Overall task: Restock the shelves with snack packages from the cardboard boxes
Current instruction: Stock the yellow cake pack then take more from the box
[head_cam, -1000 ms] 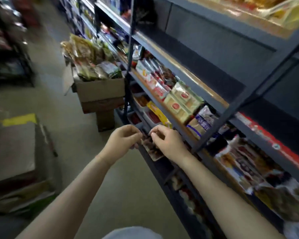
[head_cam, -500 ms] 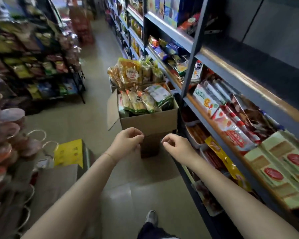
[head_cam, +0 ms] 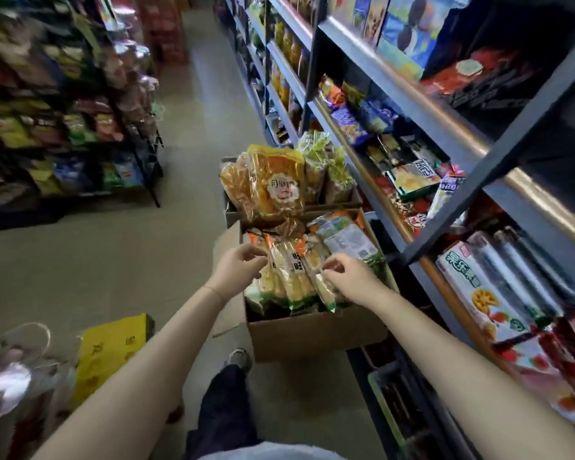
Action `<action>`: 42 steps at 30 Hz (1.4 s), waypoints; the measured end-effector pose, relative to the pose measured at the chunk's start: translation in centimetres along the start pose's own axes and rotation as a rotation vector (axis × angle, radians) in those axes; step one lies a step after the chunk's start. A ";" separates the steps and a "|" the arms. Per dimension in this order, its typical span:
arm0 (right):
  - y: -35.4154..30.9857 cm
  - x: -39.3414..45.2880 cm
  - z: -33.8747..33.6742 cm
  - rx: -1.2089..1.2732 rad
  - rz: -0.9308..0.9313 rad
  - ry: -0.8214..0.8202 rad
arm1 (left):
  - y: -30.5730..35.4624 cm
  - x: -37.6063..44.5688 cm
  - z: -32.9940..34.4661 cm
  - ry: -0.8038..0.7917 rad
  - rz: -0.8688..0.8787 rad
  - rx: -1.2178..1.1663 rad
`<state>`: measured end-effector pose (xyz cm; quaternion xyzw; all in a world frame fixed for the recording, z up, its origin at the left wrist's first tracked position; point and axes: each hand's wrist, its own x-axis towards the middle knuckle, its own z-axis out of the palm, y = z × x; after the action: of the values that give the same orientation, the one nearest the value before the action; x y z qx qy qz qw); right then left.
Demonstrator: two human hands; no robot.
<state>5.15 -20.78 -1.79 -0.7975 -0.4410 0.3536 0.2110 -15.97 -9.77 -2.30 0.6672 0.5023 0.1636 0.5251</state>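
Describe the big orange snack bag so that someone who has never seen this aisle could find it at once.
Start at the open cardboard box on the floor beside the right-hand shelves. Behind it stands a second box; the orange bag stands upright in it. Unlike the pale flat packs near the hands, it is orange with a round white label.

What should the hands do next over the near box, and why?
Probably close both hands on the yellow stick packs and lift a few out. The left hand and right hand hover over the near box, fingers curled and empty, on either side of those packs, which lie loose on top. The shelf to the right is within easy reach.
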 end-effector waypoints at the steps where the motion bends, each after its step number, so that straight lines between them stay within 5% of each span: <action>1: -0.5 2.2 0.1 0.003 0.023 0.017 | -0.2 2.6 -0.6 0.003 -0.002 0.010; 8: -6.0 17.6 0.3 0.071 0.231 0.073 | -1.4 20.5 -6.1 0.060 0.002 0.075; 14: -8.5 29.1 -0.2 0.194 0.381 0.196 | 1.3 31.1 -7.1 0.145 0.390 0.682; 17: -8.4 33.9 -2.0 0.251 0.423 0.338 | 3.0 35.4 -6.6 0.067 0.441 0.853; 21: -8.7 39.2 -4.0 0.236 0.441 0.435 | 2.6 38.0 -6.5 -0.047 0.340 0.718; 30: -10.7 45.2 -3.7 0.341 0.570 0.409 | 0.9 38.4 -6.6 -0.057 0.397 0.654; 38: -14.1 45.1 -6.0 0.470 0.336 0.491 | 0.3 38.5 -7.2 -0.103 0.456 0.608; 42: -16.2 43.3 -9.0 0.827 0.245 0.480 | 0.4 38.3 -7.3 -0.120 0.487 0.580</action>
<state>18.59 24.35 -1.72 -0.7518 -0.1056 0.3275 0.5626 -4.29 26.41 -10.88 0.8962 0.3229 0.0953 0.2890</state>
